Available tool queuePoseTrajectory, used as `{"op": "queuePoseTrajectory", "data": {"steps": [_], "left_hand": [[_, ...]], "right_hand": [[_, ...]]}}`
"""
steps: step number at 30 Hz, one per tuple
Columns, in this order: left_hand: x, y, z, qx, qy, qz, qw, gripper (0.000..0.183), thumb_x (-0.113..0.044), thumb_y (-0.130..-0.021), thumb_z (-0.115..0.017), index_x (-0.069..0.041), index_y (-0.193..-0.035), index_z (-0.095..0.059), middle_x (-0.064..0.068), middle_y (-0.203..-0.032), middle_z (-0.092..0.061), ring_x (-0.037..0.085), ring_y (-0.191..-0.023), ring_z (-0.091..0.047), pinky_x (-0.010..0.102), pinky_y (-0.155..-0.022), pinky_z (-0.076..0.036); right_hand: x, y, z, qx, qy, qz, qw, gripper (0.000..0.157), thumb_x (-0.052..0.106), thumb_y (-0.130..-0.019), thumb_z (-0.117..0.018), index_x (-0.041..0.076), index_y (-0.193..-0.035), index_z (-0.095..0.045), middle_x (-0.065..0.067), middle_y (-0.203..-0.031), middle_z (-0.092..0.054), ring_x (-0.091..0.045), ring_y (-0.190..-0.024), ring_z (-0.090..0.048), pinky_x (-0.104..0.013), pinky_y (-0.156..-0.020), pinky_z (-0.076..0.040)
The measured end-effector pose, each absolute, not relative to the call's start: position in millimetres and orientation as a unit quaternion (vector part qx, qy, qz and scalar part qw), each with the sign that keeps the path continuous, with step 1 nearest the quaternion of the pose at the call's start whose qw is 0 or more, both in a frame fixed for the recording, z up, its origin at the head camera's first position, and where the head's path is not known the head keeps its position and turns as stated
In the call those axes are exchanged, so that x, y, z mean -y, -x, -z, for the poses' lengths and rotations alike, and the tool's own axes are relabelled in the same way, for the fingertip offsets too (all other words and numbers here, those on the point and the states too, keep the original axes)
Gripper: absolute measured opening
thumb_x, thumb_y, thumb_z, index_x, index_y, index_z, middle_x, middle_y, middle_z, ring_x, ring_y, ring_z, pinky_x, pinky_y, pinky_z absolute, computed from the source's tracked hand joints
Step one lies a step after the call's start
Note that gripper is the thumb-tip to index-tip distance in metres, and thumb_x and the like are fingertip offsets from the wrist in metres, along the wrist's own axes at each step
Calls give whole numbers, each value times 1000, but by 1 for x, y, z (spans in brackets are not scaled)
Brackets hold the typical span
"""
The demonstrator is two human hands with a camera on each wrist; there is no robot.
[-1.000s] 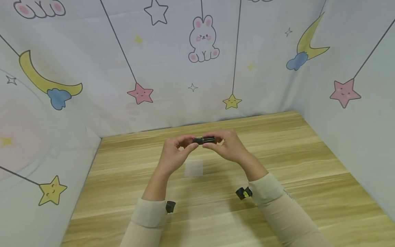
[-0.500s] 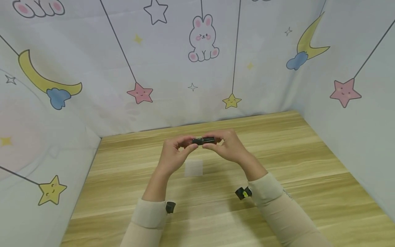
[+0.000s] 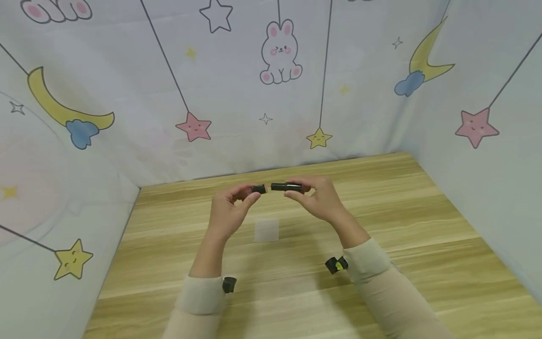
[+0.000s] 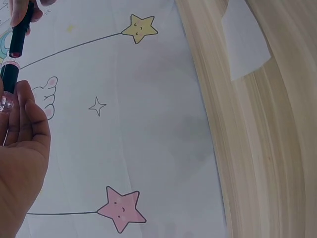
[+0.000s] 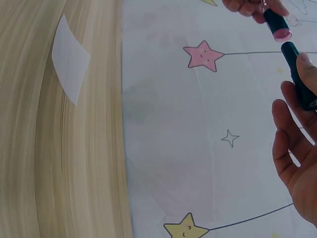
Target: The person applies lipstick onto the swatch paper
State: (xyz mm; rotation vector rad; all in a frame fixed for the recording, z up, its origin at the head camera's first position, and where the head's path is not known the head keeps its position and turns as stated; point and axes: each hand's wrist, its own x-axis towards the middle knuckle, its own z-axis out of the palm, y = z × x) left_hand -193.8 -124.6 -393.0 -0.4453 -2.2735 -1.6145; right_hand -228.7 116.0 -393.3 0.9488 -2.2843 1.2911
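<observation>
Above the far part of the table, my left hand (image 3: 226, 212) pinches a short black piece (image 3: 259, 189) between thumb and fingers. In the left wrist view this short piece (image 4: 9, 77) has a clear pinkish rounded end and a pale pink rim. My right hand (image 3: 322, 202) holds a longer, slim black tube (image 3: 278, 186), like a lipstick tube. Its end facing the short piece looks dark red in the left wrist view. The two parts point at each other with a small gap between them.
A small white square sheet (image 3: 267, 230) lies on the wood-grain table (image 3: 402, 226) below the hands. White cloth walls (image 3: 237, 94) printed with stars, moons and a rabbit stand behind and at both sides. Small black wrist cameras (image 3: 229, 284) sit by the sleeves.
The two black parts, joined end to end earlier, are now apart. My left hand has shifted left with the short piece; my right hand has moved slightly right with the longer tube.
</observation>
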Motion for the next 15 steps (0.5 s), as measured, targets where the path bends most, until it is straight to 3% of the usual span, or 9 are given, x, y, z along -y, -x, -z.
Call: {"op": "queuePoseTrajectory", "data": {"steps": [6,15], "left_hand": [[131,193,392,764,164,604,154,24,-7,-90,-77,4,-111,-74,17,-92,-70,9,-80,-66,21,-80,-52],[137,192,395,765,143,611,142,25,-9,-92,-75,2,-114,-73,14,-92,-67,11,-80,-63,22,-76,-51]], "right_hand": [[-117,229,388,791,-348,-470,180,24,9,-83,-84,6,-106,-78,-7,-96,-77,-14,-69,-62,-38,-60,-50],[-119,228,390,796,-333,-470,187,26,9,-82,-85,5,-107,-78,-12,-96,-77,-13,-67,-60,-29,-56,-45]]}}
